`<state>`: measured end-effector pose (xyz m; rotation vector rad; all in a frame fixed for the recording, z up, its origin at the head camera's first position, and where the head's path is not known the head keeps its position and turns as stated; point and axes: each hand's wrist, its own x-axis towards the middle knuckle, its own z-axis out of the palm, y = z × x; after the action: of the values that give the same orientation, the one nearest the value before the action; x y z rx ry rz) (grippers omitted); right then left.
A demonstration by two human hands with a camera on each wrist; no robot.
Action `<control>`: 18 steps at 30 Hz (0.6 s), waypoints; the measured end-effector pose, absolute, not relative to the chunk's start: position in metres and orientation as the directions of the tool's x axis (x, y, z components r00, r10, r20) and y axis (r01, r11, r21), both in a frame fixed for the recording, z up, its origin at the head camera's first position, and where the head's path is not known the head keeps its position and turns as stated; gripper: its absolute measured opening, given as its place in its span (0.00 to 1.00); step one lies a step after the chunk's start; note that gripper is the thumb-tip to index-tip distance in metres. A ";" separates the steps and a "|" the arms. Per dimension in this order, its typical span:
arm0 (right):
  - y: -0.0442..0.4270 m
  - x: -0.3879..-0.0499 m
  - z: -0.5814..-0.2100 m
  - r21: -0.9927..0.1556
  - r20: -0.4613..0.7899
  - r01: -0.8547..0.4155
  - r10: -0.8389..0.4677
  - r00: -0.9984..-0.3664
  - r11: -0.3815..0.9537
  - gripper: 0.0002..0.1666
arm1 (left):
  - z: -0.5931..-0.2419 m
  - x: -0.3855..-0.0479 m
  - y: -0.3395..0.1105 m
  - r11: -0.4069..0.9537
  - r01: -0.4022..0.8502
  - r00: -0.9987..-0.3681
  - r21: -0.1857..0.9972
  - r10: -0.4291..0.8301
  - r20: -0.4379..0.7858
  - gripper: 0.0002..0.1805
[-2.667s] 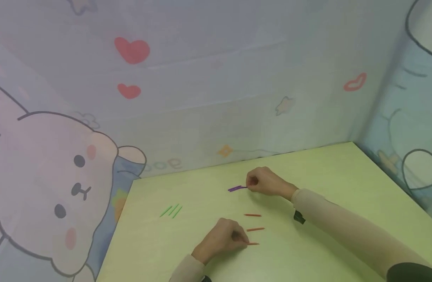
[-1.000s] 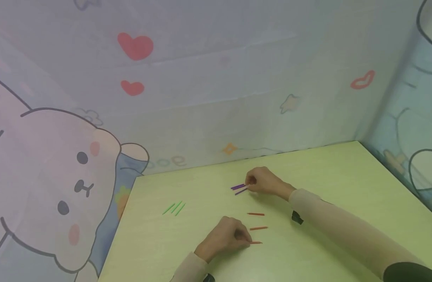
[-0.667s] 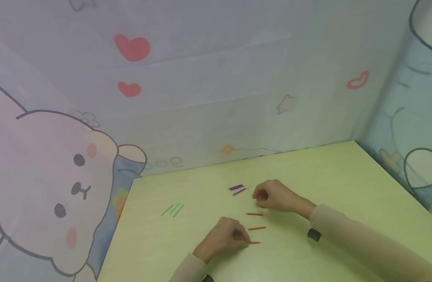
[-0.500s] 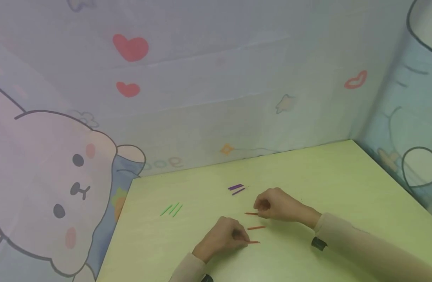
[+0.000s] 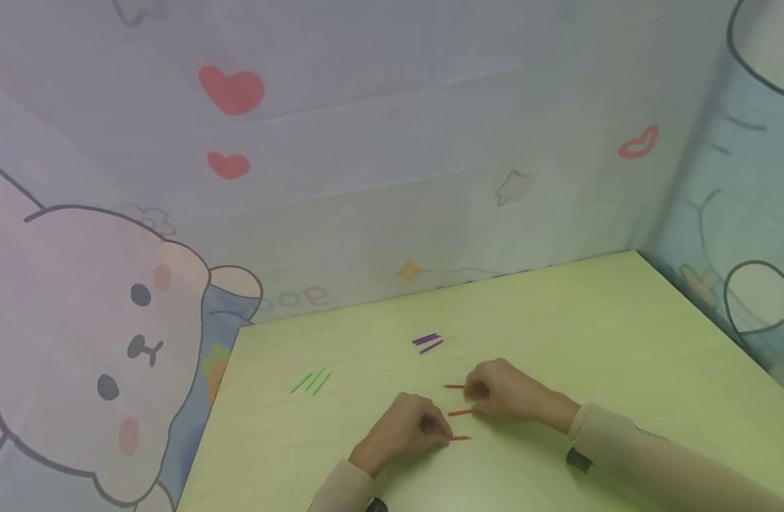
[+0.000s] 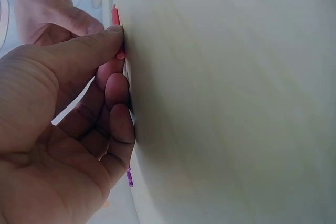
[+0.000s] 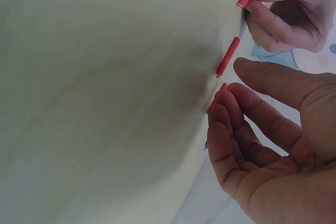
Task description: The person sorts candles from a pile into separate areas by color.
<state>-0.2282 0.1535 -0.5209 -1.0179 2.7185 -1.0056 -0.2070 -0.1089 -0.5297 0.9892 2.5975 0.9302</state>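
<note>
My left hand (image 5: 401, 430) pinches the end of the nearest red candle (image 5: 460, 438) between thumb and fingertips, at table height. In the left wrist view that candle's wick end (image 6: 116, 16) sticks out past the thumb. My right hand (image 5: 516, 392) is beside the other two red candles, the middle one (image 5: 459, 412) and the far one (image 5: 453, 386), partly covering both. In the right wrist view its thumb (image 7: 252, 72) stands apart from the bent fingers, with the middle candle (image 7: 228, 57) in sight just beyond the gap. The fingers hide part of the far candle there.
Several thin purple candles (image 5: 431, 347) lie close together farther back on the pale table (image 5: 558, 320). Three green candles (image 5: 318, 381) lie slanted on the left. A printed cloth (image 5: 340, 156) hangs behind the table's far edge.
My right hand has left the purple candles and come nearer, down beside the red ones. One purple candle now lies slightly apart from the others. The left hand keeps its pinch in place.
</note>
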 end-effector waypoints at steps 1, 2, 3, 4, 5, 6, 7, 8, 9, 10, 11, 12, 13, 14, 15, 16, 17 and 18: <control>0.153 -0.228 -0.523 -0.601 0.150 -0.560 -0.607 -0.780 0.571 0.11 | -0.530 -0.206 -0.109 0.575 0.523 -0.753 0.629 0.657 0.026 0.09; 0.153 -0.228 -0.524 -0.600 0.145 -0.556 -0.605 -0.783 0.575 0.11 | -0.530 -0.206 -0.109 0.576 0.525 -0.753 0.627 0.657 0.027 0.09; 0.153 -0.228 -0.526 -0.601 0.143 -0.553 -0.604 -0.784 0.577 0.11 | -0.530 -0.206 -0.109 0.577 0.530 -0.752 0.621 0.659 0.030 0.09; 0.153 -0.228 -0.527 -0.601 0.142 -0.552 -0.603 -0.785 0.578 0.11 | -0.530 -0.206 -0.109 0.581 0.537 -0.751 0.612 0.660 0.034 0.09; 0.153 -0.228 -0.528 -0.601 0.145 -0.555 -0.604 -0.784 0.576 0.11 | -0.530 -0.206 -0.109 0.583 0.540 -0.751 0.607 0.660 0.035 0.09; 0.153 -0.228 -0.529 -0.603 0.145 -0.554 -0.603 -0.784 0.575 0.11 | -0.531 -0.206 -0.109 0.585 0.543 -0.750 0.602 0.660 0.035 0.09; 0.153 -0.229 -0.530 -0.605 0.147 -0.554 -0.604 -0.784 0.572 0.11 | -0.530 -0.207 -0.108 0.586 0.546 -0.749 0.599 0.662 0.036 0.09; 0.153 -0.229 -0.531 -0.606 0.149 -0.555 -0.603 -0.783 0.570 0.11 | -0.531 -0.207 -0.107 0.585 0.547 -0.748 0.598 0.663 0.035 0.09; 0.154 -0.229 -0.531 -0.607 0.153 -0.557 -0.604 -0.782 0.567 0.11 | -0.531 -0.207 -0.107 0.585 0.545 -0.748 0.601 0.663 0.033 0.09; 0.154 -0.229 -0.531 -0.608 0.155 -0.559 -0.607 -0.780 0.563 0.11 | -0.531 -0.208 -0.107 0.585 0.542 -0.748 0.604 0.663 0.031 0.08; 0.153 -0.229 -0.531 -0.609 0.158 -0.562 -0.609 -0.777 0.559 0.12 | -0.531 -0.208 -0.106 0.583 0.540 -0.748 0.607 0.663 0.028 0.08; 0.153 -0.229 -0.531 -0.610 0.159 -0.563 -0.611 -0.776 0.557 0.12 | -0.530 -0.208 -0.106 0.582 0.540 -0.747 0.608 0.664 0.028 0.08; 0.153 -0.229 -0.532 -0.608 0.158 -0.565 -0.613 -0.774 0.557 0.13 | -0.530 -0.208 -0.106 0.581 0.541 -0.745 0.608 0.667 0.026 0.08; 0.152 -0.229 -0.532 -0.609 0.159 -0.567 -0.614 -0.773 0.555 0.14 | -0.529 -0.208 -0.107 0.582 0.547 -0.741 0.601 0.671 0.025 0.08; 0.152 -0.228 -0.532 -0.612 0.158 -0.565 -0.615 -0.773 0.553 0.14 | -0.528 -0.208 -0.107 0.584 0.555 -0.737 0.593 0.675 0.024 0.08; 0.151 -0.228 -0.532 -0.612 0.156 -0.564 -0.614 -0.774 0.554 0.14 | -0.526 -0.209 -0.108 0.581 0.564 -0.731 0.586 0.681 0.029 0.07; 0.150 -0.228 -0.532 -0.611 0.158 -0.565 -0.613 -0.774 0.555 0.14 | -0.525 -0.210 -0.109 0.579 0.570 -0.727 0.583 0.686 0.031 0.07; 0.150 -0.228 -0.532 -0.612 0.154 -0.559 -0.610 -0.778 0.559 0.14 | -0.522 -0.212 -0.110 0.578 0.574 -0.726 0.580 0.687 0.034 0.07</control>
<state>-0.2280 0.1499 -0.5315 -1.0165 2.7060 -1.0216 -0.2117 -0.1103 -0.5223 1.0567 2.6138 0.8549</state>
